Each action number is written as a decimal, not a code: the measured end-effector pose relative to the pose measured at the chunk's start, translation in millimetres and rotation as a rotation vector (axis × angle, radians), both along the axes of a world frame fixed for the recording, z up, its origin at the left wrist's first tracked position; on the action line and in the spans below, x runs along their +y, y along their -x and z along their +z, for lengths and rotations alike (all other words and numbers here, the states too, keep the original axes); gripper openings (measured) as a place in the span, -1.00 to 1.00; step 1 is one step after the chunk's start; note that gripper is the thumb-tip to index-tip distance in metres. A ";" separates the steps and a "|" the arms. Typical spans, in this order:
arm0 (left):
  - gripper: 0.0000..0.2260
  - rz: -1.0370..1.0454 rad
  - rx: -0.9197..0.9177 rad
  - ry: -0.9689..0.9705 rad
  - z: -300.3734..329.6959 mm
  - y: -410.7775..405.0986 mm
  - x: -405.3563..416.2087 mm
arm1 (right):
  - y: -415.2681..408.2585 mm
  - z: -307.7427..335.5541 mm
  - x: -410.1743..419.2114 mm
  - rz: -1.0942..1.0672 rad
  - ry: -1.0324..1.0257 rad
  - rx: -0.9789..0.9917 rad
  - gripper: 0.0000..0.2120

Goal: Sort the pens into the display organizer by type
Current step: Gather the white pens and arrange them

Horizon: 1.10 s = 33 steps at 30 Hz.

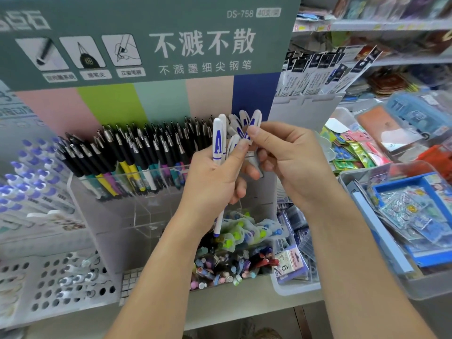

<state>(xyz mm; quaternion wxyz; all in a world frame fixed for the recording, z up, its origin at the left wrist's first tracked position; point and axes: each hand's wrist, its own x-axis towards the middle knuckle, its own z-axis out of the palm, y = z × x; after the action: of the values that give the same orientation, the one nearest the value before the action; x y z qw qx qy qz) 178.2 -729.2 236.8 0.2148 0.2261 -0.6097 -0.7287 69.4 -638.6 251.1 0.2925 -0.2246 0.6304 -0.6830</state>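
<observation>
Head view: left hand (215, 177) gripping white pens (217, 140), right hand (286, 157) pinching one of the bunch at 12 o'clock; clear display organizer (137, 206) just behind, black-capped pens (137, 148) at 10 o'clock.

Bright, even light; wide-angle edges bend and blur.

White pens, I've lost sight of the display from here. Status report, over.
Left hand grips bundle of white pens. Right hand pinches one cap in the bundle. Black pens fill the clear organizer behind. Nothing blocking.
</observation>
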 end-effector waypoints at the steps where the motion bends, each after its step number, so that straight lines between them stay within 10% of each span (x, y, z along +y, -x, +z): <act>1: -0.77 0.011 -0.001 0.014 -0.8 -0.1 -0.1 | 0.7 -0.7 -0.2 0.002 0.024 -0.017 -0.92; 18: -0.74 0.215 -0.107 0.003 -0.4 -9.8 -7.9 | 25.0 25.8 7.8 -0.204 0.334 0.013 -0.86; 25: -0.81 0.202 -0.087 -0.196 2.8 -7.9 -4.2 | 42.2 17.6 -0.4 -0.284 -0.130 0.761 -0.94; 33: -0.87 0.161 -0.042 -0.182 -0.9 -7.6 -3.3 | 30.9 -10.0 -21.9 -0.246 -0.312 0.760 -0.89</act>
<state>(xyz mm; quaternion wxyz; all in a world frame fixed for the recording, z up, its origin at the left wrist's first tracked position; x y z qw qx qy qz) 185.7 -732.5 235.9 0.2385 0.3082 -0.5251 -0.7566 38.5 -660.5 241.1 -0.0137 -0.3367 0.8113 -0.4778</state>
